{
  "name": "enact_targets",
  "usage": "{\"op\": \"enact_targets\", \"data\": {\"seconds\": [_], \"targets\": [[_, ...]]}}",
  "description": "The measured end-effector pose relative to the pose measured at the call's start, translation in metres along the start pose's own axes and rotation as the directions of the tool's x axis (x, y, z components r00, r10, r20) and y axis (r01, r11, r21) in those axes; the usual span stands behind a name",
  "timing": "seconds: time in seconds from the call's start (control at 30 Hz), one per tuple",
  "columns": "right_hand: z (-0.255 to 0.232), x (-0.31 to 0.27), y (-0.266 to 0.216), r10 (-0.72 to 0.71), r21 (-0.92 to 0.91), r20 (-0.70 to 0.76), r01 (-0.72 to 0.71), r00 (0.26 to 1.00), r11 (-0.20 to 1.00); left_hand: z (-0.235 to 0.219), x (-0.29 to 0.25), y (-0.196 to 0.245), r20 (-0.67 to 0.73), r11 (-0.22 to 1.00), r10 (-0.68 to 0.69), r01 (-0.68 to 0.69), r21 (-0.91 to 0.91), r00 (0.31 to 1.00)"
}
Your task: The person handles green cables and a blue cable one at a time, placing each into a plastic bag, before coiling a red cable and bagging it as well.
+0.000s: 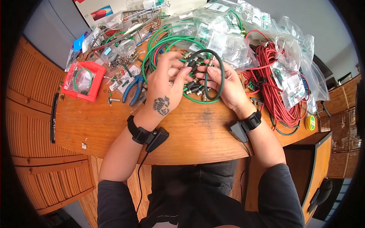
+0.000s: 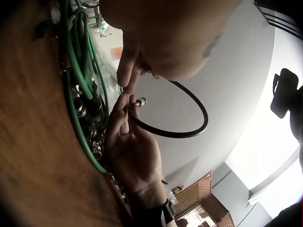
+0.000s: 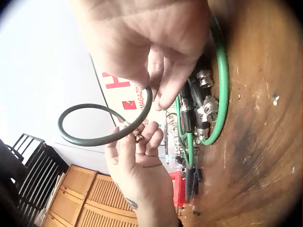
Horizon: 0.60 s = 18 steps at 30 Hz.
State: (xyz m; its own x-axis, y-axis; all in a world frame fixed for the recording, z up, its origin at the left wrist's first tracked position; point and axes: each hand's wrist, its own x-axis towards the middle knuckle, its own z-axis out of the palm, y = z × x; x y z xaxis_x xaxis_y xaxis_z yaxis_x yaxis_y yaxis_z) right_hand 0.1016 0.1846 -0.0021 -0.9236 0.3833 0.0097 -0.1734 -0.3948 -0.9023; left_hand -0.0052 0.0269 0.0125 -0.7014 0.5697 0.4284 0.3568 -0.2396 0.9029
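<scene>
A short dark coaxial cable [image 1: 222,78], bent into a loop, is held up between both hands above the table. My left hand [image 1: 165,81] pinches one end between thumb and fingers; a metal connector [image 3: 137,135] shows there in the right wrist view. My right hand [image 1: 229,85] pinches the cable close to its other end, where a second metal connector [image 2: 141,101] sticks out past the fingers in the left wrist view. Behind and below the hands lies a coil of green cable [image 1: 144,70], with several black-sleeved metal connectors [image 1: 194,88] inside it.
Clear plastic bags [image 1: 224,41] pile up at the back. A red cable bundle [image 1: 272,95] lies at right beside a yellow round container [image 1: 310,122]. At left are a red tray [image 1: 84,95], blue-handled pliers [image 1: 133,91] and small clear tubs [image 1: 127,48]. The table's front edge [image 1: 190,164] is near my body.
</scene>
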Motion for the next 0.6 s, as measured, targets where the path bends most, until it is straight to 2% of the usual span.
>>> {"op": "enact_targets", "data": {"seconds": [0.03, 0.1, 0.13, 0.2, 0.23, 0.3, 0.43, 0.53, 0.57, 0.6], "targets": [[-0.004, 0.001, 0.004, -0.011, -0.055, 0.010, 0.011, 1.000, 0.998, -0.002, 0.000, -0.001, 0.002, 1.000, 0.000, 0.000, 0.001, 1.000], [-0.006, 0.002, 0.005, -0.023, -0.136, 0.024, 0.026, 0.999, 0.990, -0.008, 0.001, -0.003, 0.099, 0.958, -0.014, -0.015, 0.286, 0.995], [-0.007, 0.002, 0.006, -0.021, -0.136, 0.020, 0.024, 1.000, 0.990, -0.010, 0.002, -0.005, 0.101, 0.959, -0.016, -0.014, 0.285, 0.995], [-0.007, 0.001, 0.006, -0.008, -0.271, 0.019, 0.012, 1.000, 0.963, -0.012, 0.004, -0.010, 0.112, 0.942, -0.131, 0.088, 0.323, 0.985], [0.000, -0.002, 0.001, -0.015, -0.276, 0.001, 0.014, 1.000, 0.961, -0.014, 0.006, -0.012, 0.112, 0.942, -0.130, 0.088, 0.324, 0.985], [-0.002, -0.001, 0.004, -0.015, -0.281, 0.011, 0.018, 1.000, 0.959, -0.016, 0.008, -0.014, 0.078, 0.956, -0.274, 0.263, 0.129, 0.959], [-0.013, 0.003, 0.010, -0.024, -0.297, 0.064, 0.042, 0.998, 0.954, -0.015, 0.005, -0.018, 0.129, 0.950, -0.302, 0.285, 0.130, 0.945], [-0.015, 0.004, 0.011, -0.081, -0.220, 0.074, 0.095, 0.994, 0.971, -0.011, 0.000, -0.013, 0.211, 0.952, -0.263, 0.219, 0.212, 0.941], [-0.013, 0.003, 0.011, -0.079, -0.218, 0.071, 0.093, 0.994, 0.971, -0.010, -0.001, -0.009, 0.213, 0.955, -0.292, 0.273, 0.116, 0.932], [-0.006, 0.002, 0.009, -0.126, -0.220, -0.007, 0.122, 0.992, 0.968, -0.009, -0.001, -0.005, 0.219, 0.946, -0.319, 0.324, 0.018, 0.922]]}}
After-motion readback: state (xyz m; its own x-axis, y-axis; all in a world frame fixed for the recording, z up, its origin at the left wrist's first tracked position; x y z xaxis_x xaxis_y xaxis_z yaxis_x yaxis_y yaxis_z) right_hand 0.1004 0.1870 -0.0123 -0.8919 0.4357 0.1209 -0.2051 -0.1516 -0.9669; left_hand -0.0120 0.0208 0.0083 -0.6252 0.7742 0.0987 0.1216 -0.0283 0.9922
